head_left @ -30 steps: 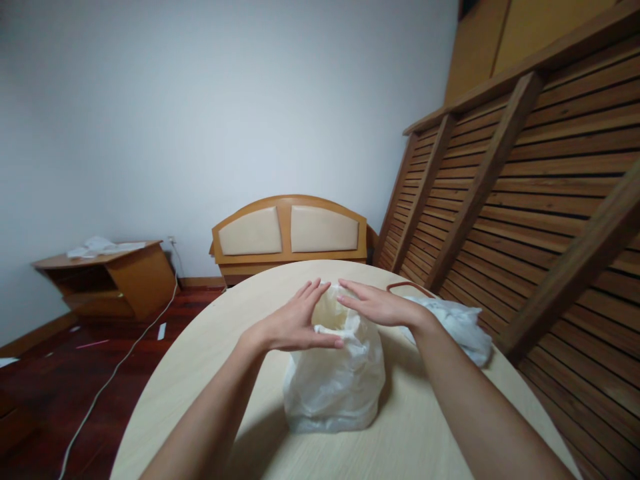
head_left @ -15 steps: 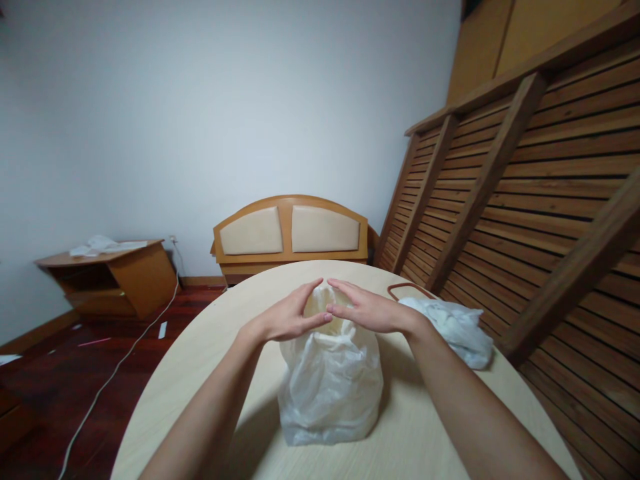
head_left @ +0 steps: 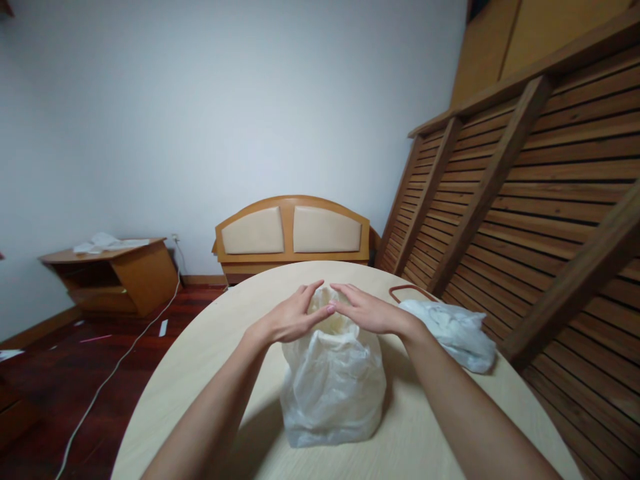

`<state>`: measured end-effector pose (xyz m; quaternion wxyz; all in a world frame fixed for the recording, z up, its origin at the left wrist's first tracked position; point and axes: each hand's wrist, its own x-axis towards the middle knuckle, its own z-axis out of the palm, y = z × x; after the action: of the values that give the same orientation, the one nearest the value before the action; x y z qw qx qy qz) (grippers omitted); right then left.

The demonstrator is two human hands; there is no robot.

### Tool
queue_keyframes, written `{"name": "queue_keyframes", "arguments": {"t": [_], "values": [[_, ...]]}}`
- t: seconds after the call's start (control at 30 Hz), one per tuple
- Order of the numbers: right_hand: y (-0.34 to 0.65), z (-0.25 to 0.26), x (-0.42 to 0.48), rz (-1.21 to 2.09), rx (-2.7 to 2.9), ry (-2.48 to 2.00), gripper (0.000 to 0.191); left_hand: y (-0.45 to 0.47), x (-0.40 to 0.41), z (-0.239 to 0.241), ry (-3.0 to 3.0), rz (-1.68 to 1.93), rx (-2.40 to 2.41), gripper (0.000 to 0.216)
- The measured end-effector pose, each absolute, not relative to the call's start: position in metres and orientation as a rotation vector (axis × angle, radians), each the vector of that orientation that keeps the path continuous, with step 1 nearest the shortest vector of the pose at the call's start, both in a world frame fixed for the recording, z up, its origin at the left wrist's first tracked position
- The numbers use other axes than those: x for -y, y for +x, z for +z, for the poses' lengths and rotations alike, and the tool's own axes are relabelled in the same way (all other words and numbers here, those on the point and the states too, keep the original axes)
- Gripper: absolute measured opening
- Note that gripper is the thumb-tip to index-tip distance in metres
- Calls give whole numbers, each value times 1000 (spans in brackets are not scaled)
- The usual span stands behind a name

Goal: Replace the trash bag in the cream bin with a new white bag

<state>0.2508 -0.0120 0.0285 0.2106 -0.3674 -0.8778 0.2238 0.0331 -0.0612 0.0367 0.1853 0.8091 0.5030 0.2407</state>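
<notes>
A white, translucent plastic bag [head_left: 335, 393] stands upright on the round pale table [head_left: 200, 347], with creased sides and its mouth open at the top. Over the left side of that mouth is my left hand [head_left: 293, 317], open, fingers stretched toward the middle. My right hand [head_left: 370, 310] mirrors it from the other side, also open. The thumb tips meet or nearly meet above the opening, while the fingertips are slightly apart. I cannot tell whether either palm touches the rim. What the bag contains is hidden.
A second plastic bag [head_left: 450, 330] with pale contents lies at the table's right, beside a brown loop handle [head_left: 407, 290]. Wooden slatted panels [head_left: 500, 200] lean close on the right. Behind are a headboard [head_left: 293, 230] and a low cabinet [head_left: 145, 280]; a white cable [head_left: 120, 363] crosses the floor.
My thumbs have drawn slightly closer together over the bag's mouth. The view has shifted a little; the bag stays in the same place on the table.
</notes>
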Motion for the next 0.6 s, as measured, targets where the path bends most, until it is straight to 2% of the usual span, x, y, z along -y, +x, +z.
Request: {"name": "queue_keyframes", "arguments": {"t": [0.27, 0.37, 0.6], "values": [[259, 39, 17, 548, 2432, -1030, 60, 28, 59, 37, 2303, 703, -1345, 84], [261, 46, 24, 534, 2493, -1025, 65, 28, 58, 36, 2293, 684, -1297, 82], [259, 60, 53, 303, 2551, -1120, 70, 34, 58, 35, 2286, 784, -1358, 64]]}}
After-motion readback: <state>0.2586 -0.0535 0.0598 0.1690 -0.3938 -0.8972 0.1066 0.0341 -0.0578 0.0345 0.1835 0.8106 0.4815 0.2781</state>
